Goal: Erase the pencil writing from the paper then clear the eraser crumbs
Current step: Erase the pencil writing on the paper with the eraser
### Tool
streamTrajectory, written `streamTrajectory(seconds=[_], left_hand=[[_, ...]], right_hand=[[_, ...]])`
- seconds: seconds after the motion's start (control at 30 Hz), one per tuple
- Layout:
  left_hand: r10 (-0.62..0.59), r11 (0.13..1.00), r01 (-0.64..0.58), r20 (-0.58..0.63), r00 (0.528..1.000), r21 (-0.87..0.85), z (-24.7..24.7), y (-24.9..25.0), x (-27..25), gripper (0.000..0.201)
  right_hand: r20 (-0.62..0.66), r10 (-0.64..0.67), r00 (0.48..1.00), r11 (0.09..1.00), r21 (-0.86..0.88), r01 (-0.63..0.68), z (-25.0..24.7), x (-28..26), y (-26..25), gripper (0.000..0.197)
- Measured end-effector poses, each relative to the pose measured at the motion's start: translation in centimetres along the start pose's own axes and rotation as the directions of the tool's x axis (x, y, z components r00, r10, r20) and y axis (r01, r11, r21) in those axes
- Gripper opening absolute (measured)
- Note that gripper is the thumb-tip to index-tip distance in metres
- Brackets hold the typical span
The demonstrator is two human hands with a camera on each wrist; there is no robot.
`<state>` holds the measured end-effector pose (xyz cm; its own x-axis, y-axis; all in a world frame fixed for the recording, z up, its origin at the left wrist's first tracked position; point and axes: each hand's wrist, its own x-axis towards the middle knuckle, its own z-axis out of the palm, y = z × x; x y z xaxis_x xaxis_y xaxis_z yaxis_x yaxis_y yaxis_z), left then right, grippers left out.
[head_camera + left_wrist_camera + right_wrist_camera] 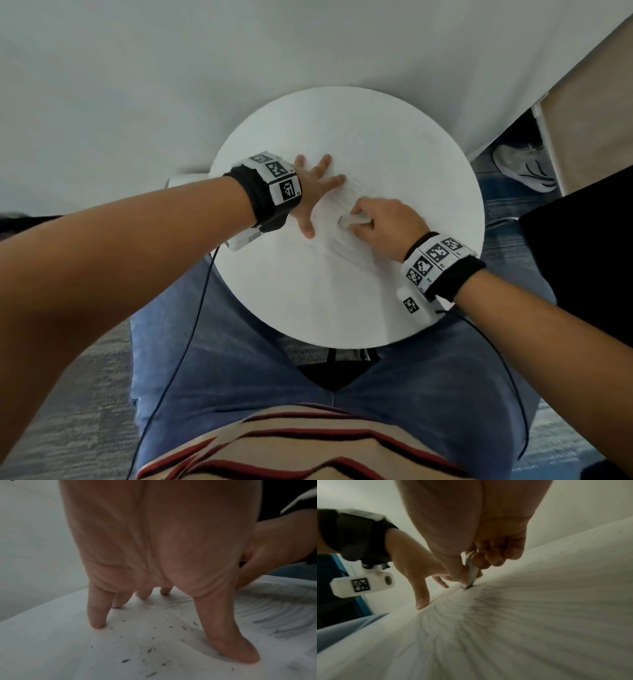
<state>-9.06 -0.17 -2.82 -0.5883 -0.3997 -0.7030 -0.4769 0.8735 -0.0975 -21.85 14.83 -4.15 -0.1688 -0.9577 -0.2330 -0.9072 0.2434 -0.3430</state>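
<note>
Head view showed the right hand (387, 226) pinching the eraser (346, 220) at frame centre, long axis upright, tip on the paper (325, 274); the left hand (311, 192) lay spread flat.

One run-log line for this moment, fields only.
phase: erasing | left hand: fingers spread, pressing paper | right hand: rubbing eraser on pencil marks | crumbs: not cleared

Head view looks straight down; both wrist views skim the paper (51, 649) closely.
</note>
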Motion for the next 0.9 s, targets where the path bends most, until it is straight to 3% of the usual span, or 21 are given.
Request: streamTrajectory(seconds=[0.1,0.2,0.27,0.37,0.47,0.53,0.6,0.67,0.73,0.83,0.9], left_hand=[[-0.001,1.000,0.001,-0.007,1.000,-0.014,-0.1,0.0,0.0,0.133],[-0.007,1.000,0.007,-0.002,1.000,0.003,-0.2,0.1,-0.1,0.133],[-0.004,1.000,0.004,-0.007,1.000,0.014,-0.2,0.2,-0.2,0.133],[-0.011,1.000,0.011,-0.022,1.000,0.019,-0.4,0.3,0.0,0.133],[-0.018,1.000,0.018,-0.024,1.000,0.024,-0.5,0.4,0.1,0.133],[-0.021,0.999,0.022,-0.023,1.000,0.029,-0.4,0.3,0.0,0.133],[-0.017,0.999,0.017,-0.022,1.000,0.029,-0.4,0.3,0.0,0.133],[-0.012,1.000,0.013,-0.030,0.999,0.025,-0.4,0.3,0.0,0.133],[-0.010,0.999,0.011,-0.034,0.999,0.031,-0.5,0.3,0.0,0.133],[-0.008,0.999,0.010,-0.034,0.999,0.040,-0.3,0.3,0.1,0.132],[-0.015,0.999,0.016,-0.029,0.999,0.043,-0.3,0.3,0.0,0.132]], right_hand=[[-0.057,0.019,0.998,0.984,-0.176,-0.029,0.1,0.0,-1.0,0.029],[0.116,-0.140,0.983,0.966,-0.202,0.162,2.0,-2.1,-3.4,0.029],[0.158,-0.099,0.982,0.990,-0.088,0.114,1.3,-1.9,-2.6,0.028],[0.031,0.024,0.999,0.994,-0.111,-0.021,-0.3,-0.6,-1.2,0.026],[0.103,-0.109,0.989,0.954,-0.267,0.133,0.8,-1.7,-3.1,0.032],[0.225,-0.180,0.958,0.949,-0.218,0.229,1.6,-2.7,-3.9,0.033],[0.212,-0.112,0.971,0.981,-0.133,0.142,0.9,-1.9,-2.9,0.029],[0.096,-0.007,0.995,0.994,-0.109,0.018,-0.4,-0.8,-1.6,0.026],[0.063,-0.024,0.998,0.979,-0.199,0.036,-0.6,-1.0,-1.6,0.027],[0.239,-0.178,0.955,0.939,-0.248,0.238,0.7,-2.1,-3.3,0.031],[0.277,-0.160,0.947,0.960,-0.180,0.215,0.2,-1.3,-3.0,0.026]])
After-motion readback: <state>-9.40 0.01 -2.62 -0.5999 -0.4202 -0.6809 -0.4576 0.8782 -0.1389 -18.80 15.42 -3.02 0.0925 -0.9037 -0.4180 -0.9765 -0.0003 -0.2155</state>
